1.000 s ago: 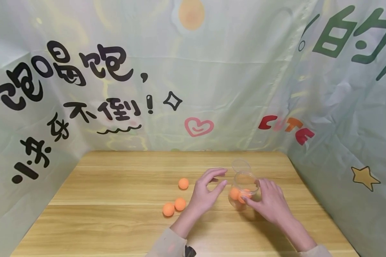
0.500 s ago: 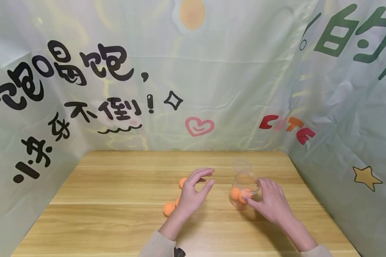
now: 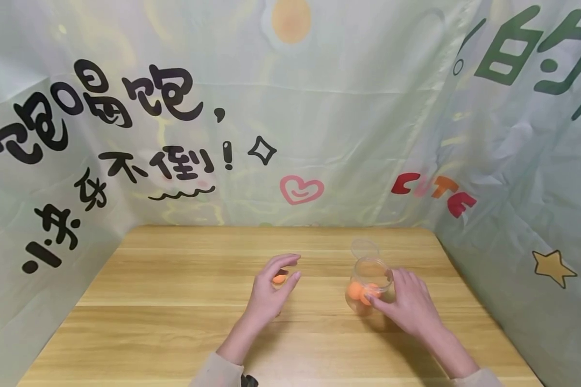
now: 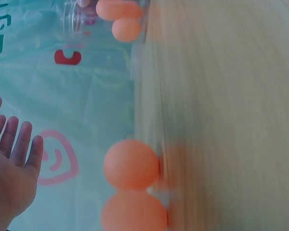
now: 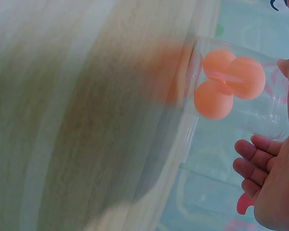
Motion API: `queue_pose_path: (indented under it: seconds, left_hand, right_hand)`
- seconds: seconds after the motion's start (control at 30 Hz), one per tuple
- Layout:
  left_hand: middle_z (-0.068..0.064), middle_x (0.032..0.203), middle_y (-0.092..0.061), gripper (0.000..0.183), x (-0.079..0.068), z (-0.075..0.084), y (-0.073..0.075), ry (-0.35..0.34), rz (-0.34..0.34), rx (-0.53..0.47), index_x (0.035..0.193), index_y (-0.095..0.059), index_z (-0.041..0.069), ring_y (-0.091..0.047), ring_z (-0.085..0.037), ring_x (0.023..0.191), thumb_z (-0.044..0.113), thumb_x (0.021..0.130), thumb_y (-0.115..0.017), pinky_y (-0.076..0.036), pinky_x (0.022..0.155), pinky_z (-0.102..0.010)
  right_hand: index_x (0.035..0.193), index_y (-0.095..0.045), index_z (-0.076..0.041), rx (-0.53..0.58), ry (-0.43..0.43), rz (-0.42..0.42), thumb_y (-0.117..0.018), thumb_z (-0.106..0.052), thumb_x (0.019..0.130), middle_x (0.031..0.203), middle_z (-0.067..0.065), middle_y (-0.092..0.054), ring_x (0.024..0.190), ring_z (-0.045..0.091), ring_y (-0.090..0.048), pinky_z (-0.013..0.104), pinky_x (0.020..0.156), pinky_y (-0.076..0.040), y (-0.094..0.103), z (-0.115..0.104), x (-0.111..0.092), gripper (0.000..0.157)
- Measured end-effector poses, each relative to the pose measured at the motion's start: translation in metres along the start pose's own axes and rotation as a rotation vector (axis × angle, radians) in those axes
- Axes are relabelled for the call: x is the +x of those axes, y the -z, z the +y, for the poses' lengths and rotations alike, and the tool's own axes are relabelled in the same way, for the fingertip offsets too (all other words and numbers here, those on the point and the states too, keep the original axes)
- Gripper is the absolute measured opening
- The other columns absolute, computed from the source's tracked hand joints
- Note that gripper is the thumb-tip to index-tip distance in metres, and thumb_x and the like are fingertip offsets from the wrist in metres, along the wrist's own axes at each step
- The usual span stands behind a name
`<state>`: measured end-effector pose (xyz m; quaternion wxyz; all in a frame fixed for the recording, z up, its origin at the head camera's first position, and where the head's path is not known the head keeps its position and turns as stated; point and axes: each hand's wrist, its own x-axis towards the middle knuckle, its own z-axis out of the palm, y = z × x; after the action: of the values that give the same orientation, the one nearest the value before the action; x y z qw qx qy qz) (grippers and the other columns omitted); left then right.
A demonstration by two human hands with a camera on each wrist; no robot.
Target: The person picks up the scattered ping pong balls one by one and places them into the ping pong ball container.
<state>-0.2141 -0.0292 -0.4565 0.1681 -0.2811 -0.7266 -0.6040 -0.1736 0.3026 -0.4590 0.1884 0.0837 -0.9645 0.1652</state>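
My right hand (image 3: 409, 301) grips a clear plastic jar (image 3: 358, 310) that stands upright on the table, thumb on its near side and fingers round the far right. Inside the jar lie three orange balls (image 5: 213, 99), ping-pong-like in size. My left hand (image 3: 267, 293) hovers over loose orange balls left of the jar, its fingers spread apart and nothing between them. Part of one ball (image 3: 278, 279) shows past that hand in the head view; others are hidden behind it. Two balls, a nearer one (image 4: 135, 211) and another (image 4: 131, 164), appear in the left wrist view.
A clear round lid (image 3: 365, 248) lies on the wooden table (image 3: 174, 333) just behind the jar. Printed cloth (image 3: 348, 134) hangs along the back and both sides of the table.
My left hand has moved left, away from the jar and over the loose balls, covering most of them in the head view. My right hand and the jar stay in place.
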Motion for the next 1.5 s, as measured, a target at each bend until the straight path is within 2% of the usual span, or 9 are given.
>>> queue_pose_path:
  seconds: [0.13, 0.3, 0.5, 0.67, 0.8, 0.9, 1.2, 1.33, 1.5]
  left_hand:
    - [0.0, 0.133, -0.068, 0.035, -0.004, -0.004, 0.012, 0.042, -0.001, 0.021, 0.133, -0.069, 0.022, -0.064, -0.021, 0.12, 0.017, 0.099, -0.074, -0.057, 0.097, -0.04]
    - [0.0, 0.134, -0.067, 0.035, -0.01, -0.008, 0.025, 0.053, 0.008, 0.04, 0.133, -0.069, 0.02, -0.065, -0.027, 0.118, 0.016, 0.098, -0.075, -0.057, 0.096, -0.044]
    - [0.001, 0.133, -0.068, 0.036, -0.016, -0.014, 0.038, 0.096, -0.009, 0.093, 0.131, -0.07, 0.021, -0.063, -0.019, 0.121, 0.014, 0.096, -0.077, -0.057, 0.095, -0.049]
    - [-0.004, 0.133, -0.068, 0.035, -0.022, -0.017, 0.05, 0.151, -0.06, 0.126, 0.131, -0.069, 0.025, -0.062, -0.017, 0.123, 0.017, 0.097, -0.076, -0.055, 0.099, -0.05]
    - [-0.001, 0.136, -0.066, 0.038, -0.024, -0.017, 0.061, 0.174, -0.11, 0.157, 0.134, -0.067, 0.026, -0.06, -0.015, 0.127, 0.018, 0.098, -0.075, -0.052, 0.102, -0.052]
    - [0.003, 0.136, -0.065, 0.039, -0.025, -0.017, 0.067, 0.187, -0.147, 0.184, 0.135, -0.066, 0.028, -0.059, -0.014, 0.128, 0.018, 0.098, -0.075, -0.053, 0.103, -0.05]
    - [0.004, 0.132, -0.067, 0.037, -0.034, -0.019, 0.081, 0.164, -0.224, 0.244, 0.13, -0.069, 0.019, -0.061, -0.018, 0.125, 0.009, 0.095, -0.077, -0.055, 0.099, -0.053]
    - [0.0, 0.13, -0.068, 0.037, -0.038, -0.02, 0.085, 0.137, -0.269, 0.275, 0.129, -0.069, 0.014, -0.063, -0.02, 0.122, 0.007, 0.093, -0.078, -0.055, 0.099, -0.053]
    - [-0.001, 0.131, -0.067, 0.04, -0.042, -0.023, 0.09, 0.17, -0.333, 0.306, 0.133, -0.067, 0.009, -0.063, -0.022, 0.12, 0.012, 0.094, -0.078, -0.056, 0.099, -0.051]
  right_hand:
    - [0.117, -0.058, 0.001, 0.005, -0.006, -0.009, -0.084, -0.052, 0.082, 0.115, 0.02, -0.063, 0.114, 0.045, -0.057, 0.066, 0.096, -0.044, 0.001, 0.0, 0.001, 0.068]
    - [0.118, -0.058, 0.001, 0.007, -0.007, -0.013, -0.084, -0.052, 0.083, 0.116, 0.021, -0.063, 0.115, 0.045, -0.057, 0.067, 0.098, -0.043, 0.001, 0.0, 0.001, 0.069]
    - [0.12, -0.058, 0.002, 0.004, -0.007, -0.009, -0.084, -0.05, 0.083, 0.116, 0.022, -0.063, 0.114, 0.045, -0.057, 0.067, 0.097, -0.044, 0.001, 0.0, 0.001, 0.069]
    - [0.119, -0.058, 0.002, 0.004, -0.011, -0.014, -0.084, -0.051, 0.083, 0.116, 0.021, -0.063, 0.115, 0.045, -0.056, 0.067, 0.099, -0.043, 0.002, 0.0, 0.001, 0.069]
    - [0.119, -0.058, 0.002, 0.003, -0.012, -0.017, -0.083, -0.052, 0.083, 0.116, 0.021, -0.063, 0.114, 0.045, -0.057, 0.067, 0.098, -0.043, 0.002, 0.0, 0.001, 0.069]
    - [0.119, -0.058, 0.002, 0.002, -0.01, -0.017, -0.083, -0.053, 0.083, 0.116, 0.021, -0.063, 0.114, 0.045, -0.057, 0.067, 0.098, -0.043, 0.002, 0.0, 0.001, 0.07]
    - [0.118, -0.059, 0.002, 0.008, -0.009, -0.02, -0.083, -0.053, 0.083, 0.115, 0.02, -0.063, 0.114, 0.045, -0.057, 0.067, 0.099, -0.042, 0.002, -0.001, 0.001, 0.07]
    - [0.118, -0.058, 0.002, 0.007, -0.012, -0.024, -0.082, -0.054, 0.084, 0.116, 0.021, -0.063, 0.115, 0.045, -0.056, 0.067, 0.1, -0.042, 0.003, -0.001, 0.001, 0.07]
    - [0.119, -0.058, 0.002, 0.003, -0.013, -0.027, -0.082, -0.055, 0.084, 0.116, 0.021, -0.063, 0.115, 0.045, -0.056, 0.067, 0.099, -0.042, 0.002, -0.001, 0.001, 0.071]
